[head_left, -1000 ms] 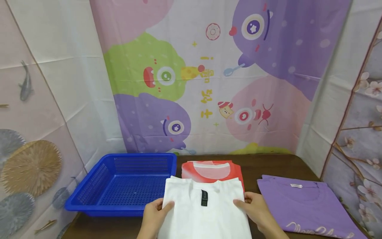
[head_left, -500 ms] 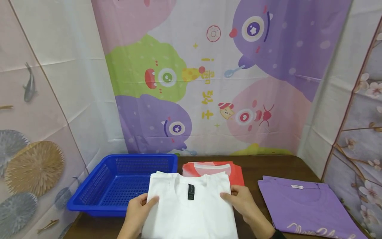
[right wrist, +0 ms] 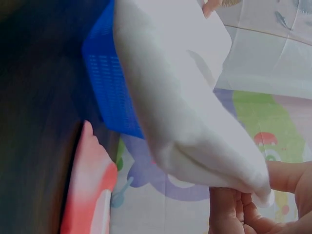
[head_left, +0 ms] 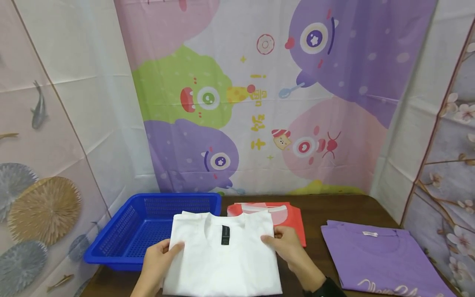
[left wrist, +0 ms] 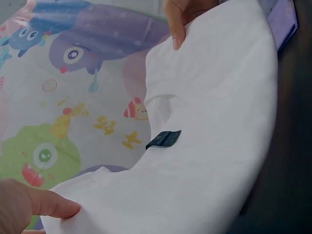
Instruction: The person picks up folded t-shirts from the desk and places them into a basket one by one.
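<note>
A folded white T-shirt (head_left: 222, 260) with a black neck label hangs between both hands, raised off the table. My left hand (head_left: 157, 260) pinches its left edge, thumb on the front face. On the opposite edge my right hand (head_left: 289, 247) pinches the cloth the same way; the right wrist view shows the fingers (right wrist: 224, 209) behind the fold. The blue basket (head_left: 148, 202) stands behind and left of the shirt, which covers its right front part. Behind the shirt lies a folded red and pink shirt (head_left: 297, 222), partly hidden.
A folded purple T-shirt (head_left: 375, 260) with pale lettering lies on the right of the brown table (head_left: 334, 206). Printed cloth curtains (head_left: 259, 173) stand at the back and on both sides.
Both hands have carried the white T-shirt leftward, so it now overlaps the basket's right front part and shows more of the red shirt. The basket and purple T-shirt stay in place.
</note>
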{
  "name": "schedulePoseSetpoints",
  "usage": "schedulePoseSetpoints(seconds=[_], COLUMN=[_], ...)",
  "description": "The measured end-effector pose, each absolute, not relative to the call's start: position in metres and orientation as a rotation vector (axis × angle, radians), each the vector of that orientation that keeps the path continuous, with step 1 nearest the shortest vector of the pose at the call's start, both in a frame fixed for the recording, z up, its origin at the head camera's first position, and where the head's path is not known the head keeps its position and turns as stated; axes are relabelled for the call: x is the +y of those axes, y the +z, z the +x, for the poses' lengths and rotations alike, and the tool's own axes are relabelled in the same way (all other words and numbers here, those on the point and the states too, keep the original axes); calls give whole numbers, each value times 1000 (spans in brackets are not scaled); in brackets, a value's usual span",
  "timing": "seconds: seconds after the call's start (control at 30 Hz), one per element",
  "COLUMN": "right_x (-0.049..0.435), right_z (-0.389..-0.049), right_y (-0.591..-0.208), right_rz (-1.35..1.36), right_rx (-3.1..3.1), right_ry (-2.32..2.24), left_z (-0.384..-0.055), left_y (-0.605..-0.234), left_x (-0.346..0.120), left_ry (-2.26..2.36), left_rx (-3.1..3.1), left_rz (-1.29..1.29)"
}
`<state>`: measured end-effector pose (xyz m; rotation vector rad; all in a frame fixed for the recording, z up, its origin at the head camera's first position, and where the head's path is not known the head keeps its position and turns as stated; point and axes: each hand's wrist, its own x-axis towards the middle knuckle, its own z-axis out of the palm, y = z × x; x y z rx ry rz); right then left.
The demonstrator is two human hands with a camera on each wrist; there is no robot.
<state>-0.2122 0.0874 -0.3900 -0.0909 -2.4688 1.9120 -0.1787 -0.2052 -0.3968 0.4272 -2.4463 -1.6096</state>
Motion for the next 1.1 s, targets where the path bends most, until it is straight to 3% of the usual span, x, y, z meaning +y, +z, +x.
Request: schedulePoseSetpoints(seconds=[1.1], right_x=[-8], right_z=[-234], right_y=[-363], right_rz=[57], right_rx=[-2518], right_ry=[1902], left_z=[-193], left_y=[-366], left_x=[-293], left_ry=[-1286], left_rx=[-2589], left_rz=[495])
